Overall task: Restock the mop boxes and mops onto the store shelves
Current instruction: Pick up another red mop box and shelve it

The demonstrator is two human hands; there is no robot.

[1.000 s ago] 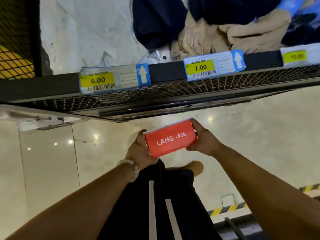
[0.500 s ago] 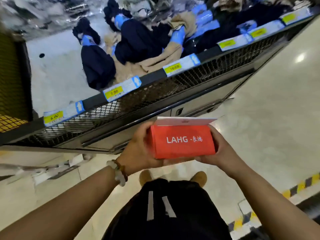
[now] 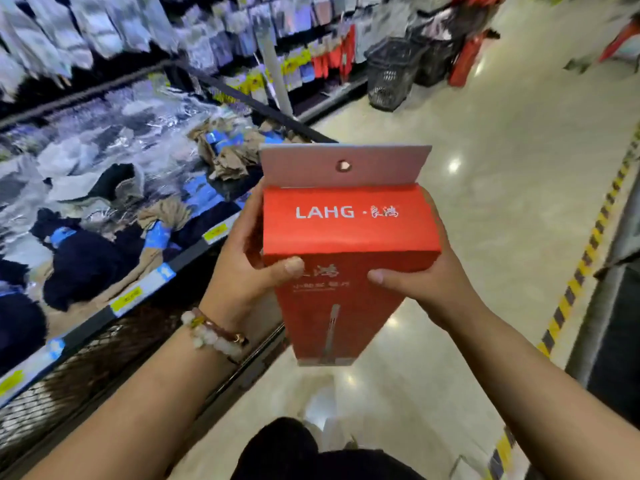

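Between our two hands, above the pale glossy floor (image 3: 502,188) of the aisle, we hold a red box (image 3: 349,237) with white letters "LAHG" on its top face. A grey flap (image 3: 343,166) with a small round hole stands up from the far edge of the box. The front face carries a picture of a long thin tool, and the bottom end of the box points down toward the floor.

Our left hand (image 3: 239,261) has a closed grip on the left side of the box: the thumb lies across the front face near the upper edge, and the other fingers are hidden behind the box. A bracelet (image 3: 213,332) of pale beads is on the left wrist. Our right hand (image 3: 433,278) takes the right side in the same way, the thumb pressing on the front face and the fingers curled around the back.

To the left of us runs a low shelf (image 3: 90,323) with a black front rail and a wire mesh under it. Yellow and blue price tags (image 3: 135,297) sit along this rail. On the shelf lie dark blue and beige mop heads (image 3: 86,268) with blue bands, and behind them many shiny plastic packs (image 3: 114,133). Farther along the aisle we see black baskets (image 3: 394,74) standing on the floor. A yellow and black striped line (image 3: 585,261) runs along the right edge of the floor.
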